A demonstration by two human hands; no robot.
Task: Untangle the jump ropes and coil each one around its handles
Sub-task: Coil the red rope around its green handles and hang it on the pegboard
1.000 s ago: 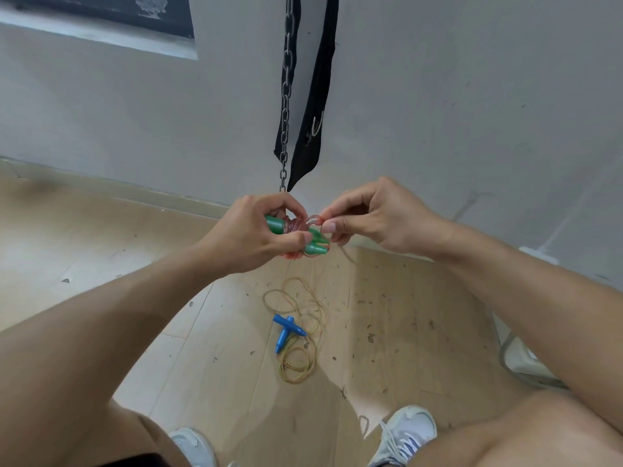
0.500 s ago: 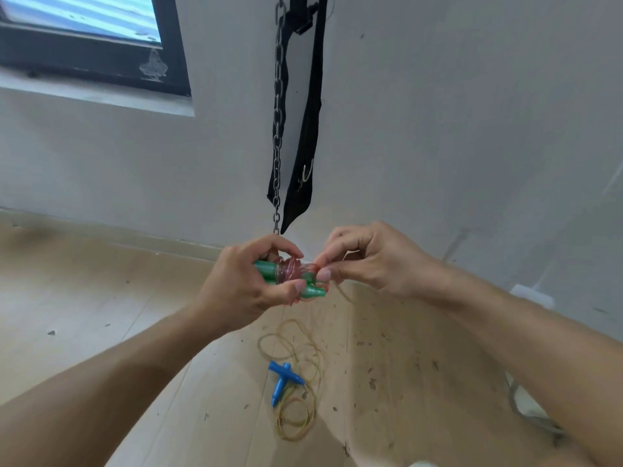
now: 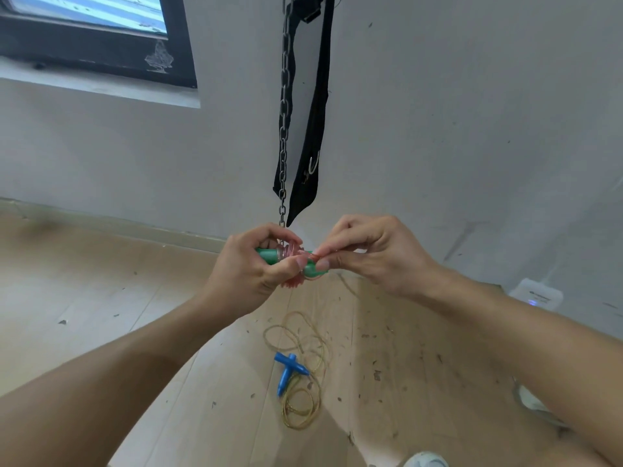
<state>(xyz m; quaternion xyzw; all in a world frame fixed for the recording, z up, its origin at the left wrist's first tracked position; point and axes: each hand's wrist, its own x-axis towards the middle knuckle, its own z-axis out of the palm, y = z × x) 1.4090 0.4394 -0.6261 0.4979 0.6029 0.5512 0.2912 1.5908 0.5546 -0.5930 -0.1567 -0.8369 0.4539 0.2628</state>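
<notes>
Down by my shoe (image 3: 425,460) the floor (image 3: 101,298) is lying bare out to the left. The yellow rope (image 3: 300,392) is sprawling loose mid-floor, its blue handles (image 3: 286,370) crossed on it. Up at chest height my left hand (image 3: 249,274) is wrapping tight round the green handles (image 3: 286,259), red rope (image 3: 293,252) coiled on them, and my right hand (image 3: 371,254) is pinching the rope's end. Chain (image 3: 285,112) and black strap (image 3: 312,129) are hanging against the wall behind.

1. The left hand (image 3: 251,271) covers the middle of the green handles (image 3: 269,256); how many there are cannot be told.
2. The pink rope (image 3: 293,251) end vanishes under the right hand (image 3: 374,254) fingertips.
3. The chain (image 3: 285,112), black strap (image 3: 315,129) and window (image 3: 101,38) are cut off at the top edge.
4. The white shoe (image 3: 426,460) is cropped below.
</notes>
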